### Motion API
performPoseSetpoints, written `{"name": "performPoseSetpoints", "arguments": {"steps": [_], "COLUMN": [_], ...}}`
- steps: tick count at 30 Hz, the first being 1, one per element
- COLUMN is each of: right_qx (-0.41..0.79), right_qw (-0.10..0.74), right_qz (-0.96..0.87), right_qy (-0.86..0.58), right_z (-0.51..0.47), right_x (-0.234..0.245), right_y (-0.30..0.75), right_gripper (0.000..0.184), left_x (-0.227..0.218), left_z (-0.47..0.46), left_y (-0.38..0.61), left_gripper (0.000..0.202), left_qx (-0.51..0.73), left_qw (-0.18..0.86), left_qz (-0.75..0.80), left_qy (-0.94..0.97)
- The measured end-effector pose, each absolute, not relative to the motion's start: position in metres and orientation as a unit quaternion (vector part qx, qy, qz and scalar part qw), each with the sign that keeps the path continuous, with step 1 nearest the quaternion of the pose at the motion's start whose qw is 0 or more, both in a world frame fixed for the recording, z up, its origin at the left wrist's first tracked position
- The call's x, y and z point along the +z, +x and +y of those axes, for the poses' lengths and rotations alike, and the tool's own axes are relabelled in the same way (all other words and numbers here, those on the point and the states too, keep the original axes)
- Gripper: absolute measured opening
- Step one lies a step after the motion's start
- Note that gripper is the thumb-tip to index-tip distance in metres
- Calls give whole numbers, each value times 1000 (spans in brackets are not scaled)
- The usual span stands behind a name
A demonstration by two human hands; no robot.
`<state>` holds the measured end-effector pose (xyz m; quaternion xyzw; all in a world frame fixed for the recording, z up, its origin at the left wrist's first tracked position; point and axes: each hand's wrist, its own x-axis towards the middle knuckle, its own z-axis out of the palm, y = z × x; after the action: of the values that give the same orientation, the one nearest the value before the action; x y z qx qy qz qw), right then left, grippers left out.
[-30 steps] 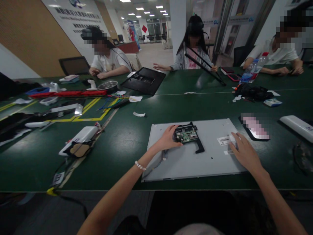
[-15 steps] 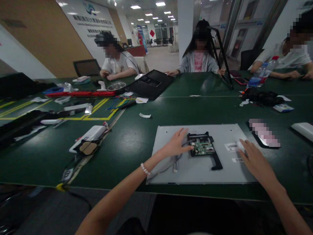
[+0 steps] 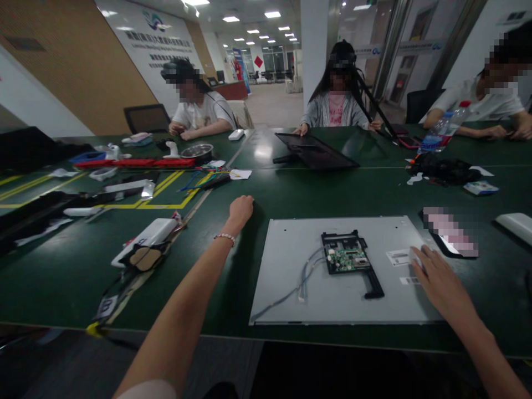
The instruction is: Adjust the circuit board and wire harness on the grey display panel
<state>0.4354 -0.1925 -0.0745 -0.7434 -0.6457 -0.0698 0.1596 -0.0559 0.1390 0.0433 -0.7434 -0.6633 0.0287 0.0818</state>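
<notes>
A grey-white flat display panel point(image 3: 282, 266) lies on the green table. On it sits a black bracket point(image 3: 375, 282) holding a green circuit board point(image 3: 344, 259), with thin blue-grey cables point(image 3: 282, 298) trailing to the panel's lower left corner. My left hand point(image 3: 241, 213) is closed over the table beyond the panel's upper left corner; whatever its fingers hold is hidden. With fingers stretched out, my right hand point(image 3: 440, 280) lies at the panel's right edge, beside printed labels point(image 3: 398, 257). A small whitish patch shows by its fingertips, too unclear to name.
A phone point(image 3: 451, 233) lies right of the panel. A white device with cables point(image 3: 152, 238) is at left. Across the table, a person's hand point(image 3: 302, 129) touches a black panel point(image 3: 328, 155). Bottles point(image 3: 443, 130), a tripod point(image 3: 378, 111), wires and scraps lie around.
My left hand has left the circuit board, moved up and left, and closed where a white paper strip lay. My right hand stays. The person opposite has shifted and tilted the black panel rightward.
</notes>
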Motion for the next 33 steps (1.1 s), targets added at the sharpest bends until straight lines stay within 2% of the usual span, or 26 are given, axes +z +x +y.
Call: {"name": "performPoseSetpoints", "arguments": {"steps": [11,20,23,27,33], "right_qx": [-83,-86,-88,-10,111], "right_qw": [156,181,220,315,371], "right_qz": [-648,-629,-623,-678,-759], "right_qy": [-741,-751,-746,-665,-523], "right_z": [-193,-193,-187,-160,-110], "right_x": [-73,-74,-50,4,55], "right_y": [437,437,419,360,269], "right_gripper": [62,59,55,52,43], "left_x": [47,59,56,54,67], "left_z": [146,98,61,2,-50], "left_y": [-53,-26,-1,34,63], "left_gripper": [35,37,35,26,22], "left_qx": [44,-11,-68,-135,-184], "left_qw": [98,113,103,79,93], "left_qz": [-654,-611,-562,-429,-318], "left_qy": [-749,-783,-818,-890,-925]}}
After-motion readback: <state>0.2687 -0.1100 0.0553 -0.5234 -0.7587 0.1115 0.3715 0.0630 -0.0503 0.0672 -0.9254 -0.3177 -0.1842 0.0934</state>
